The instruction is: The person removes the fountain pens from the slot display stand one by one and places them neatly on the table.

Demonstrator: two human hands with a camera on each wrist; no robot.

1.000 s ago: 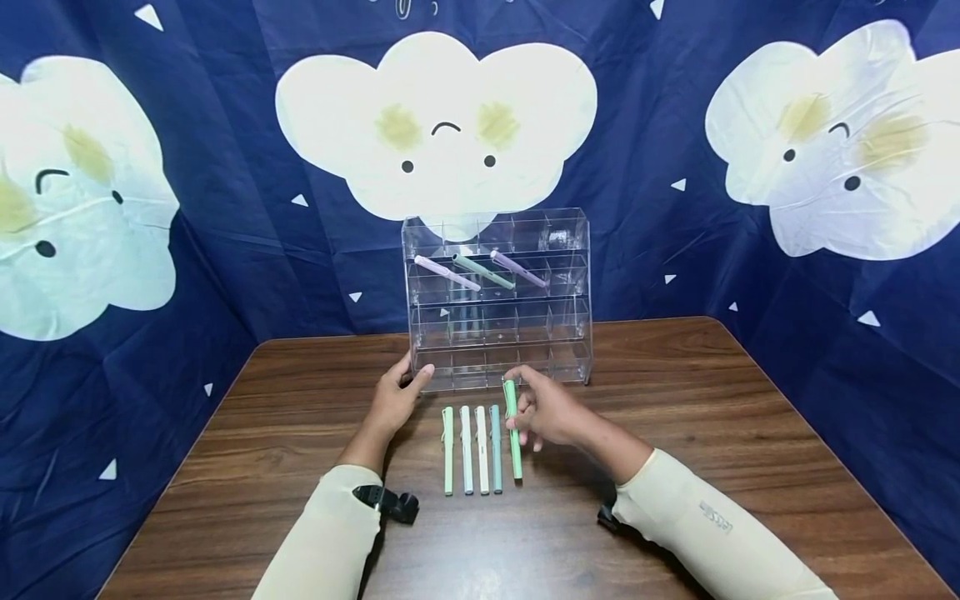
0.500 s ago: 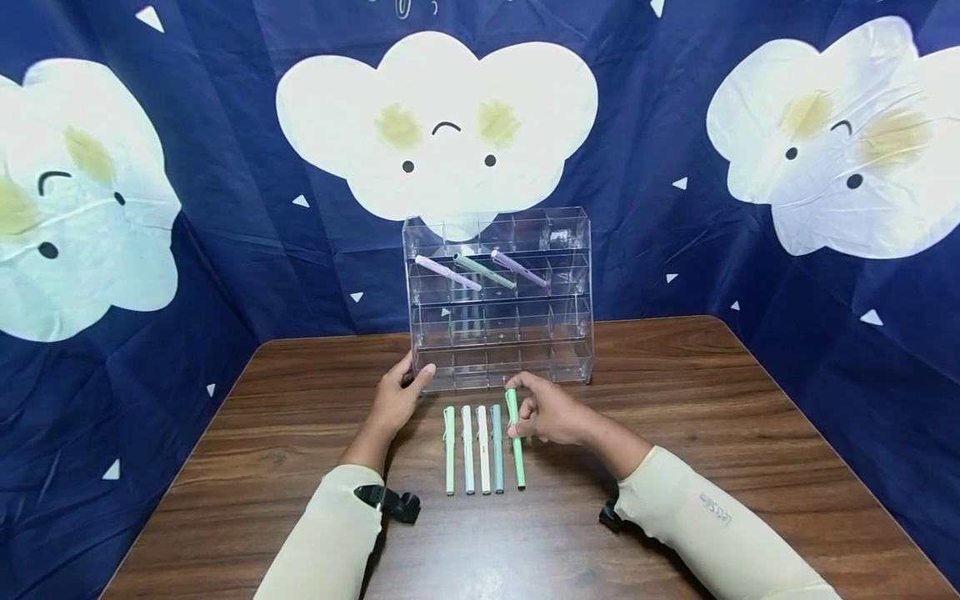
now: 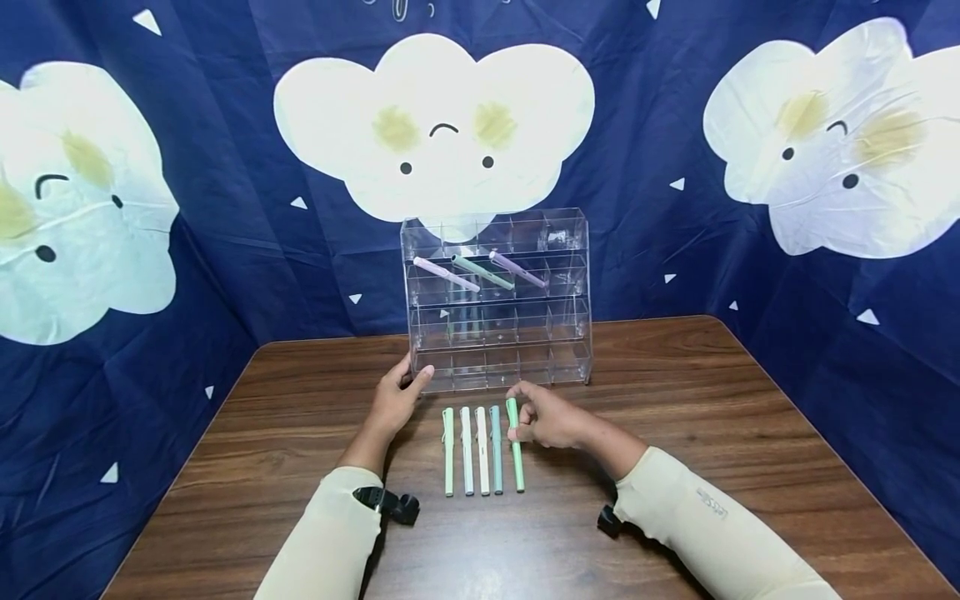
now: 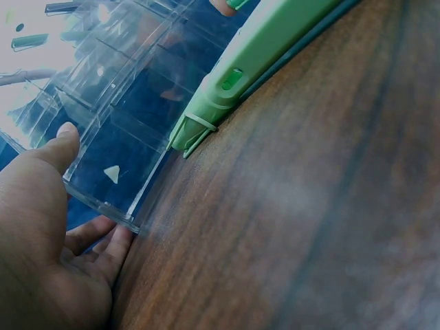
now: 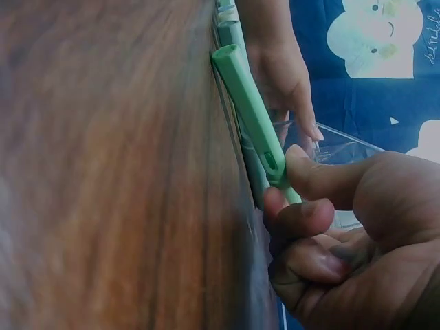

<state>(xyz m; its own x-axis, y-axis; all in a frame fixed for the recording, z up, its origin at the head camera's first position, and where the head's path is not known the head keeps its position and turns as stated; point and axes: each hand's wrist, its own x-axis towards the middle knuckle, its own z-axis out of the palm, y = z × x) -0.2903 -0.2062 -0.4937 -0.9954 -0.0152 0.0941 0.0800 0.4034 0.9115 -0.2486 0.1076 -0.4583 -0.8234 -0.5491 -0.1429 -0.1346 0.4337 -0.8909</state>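
A clear acrylic display rack (image 3: 500, 333) with tiers of compartments stands at the back of the table. My left hand (image 3: 395, 400) grips its lower left corner, thumb in front and fingers round the side, as the left wrist view shows. My right hand (image 3: 551, 417) pinches a bright green pen (image 3: 516, 458) between thumb and fingers; in the right wrist view the pen (image 5: 251, 110) slants with one end raised toward the camera. To its left lie a teal pen (image 3: 497, 450), two whitish pens (image 3: 482, 450) and a pale green pen (image 3: 448, 454), side by side.
Across the rack's upper tier lean a pink pen (image 3: 446, 274), a dark green pen (image 3: 483, 272) and a purple pen (image 3: 517, 269). A blue curtain (image 3: 645, 275) with cloud faces hangs behind the wooden table (image 3: 300, 442).
My right hand has drawn the bright green pen slightly back from the rack, nearly level with the row of pens. The left hand stays at the rack's corner.
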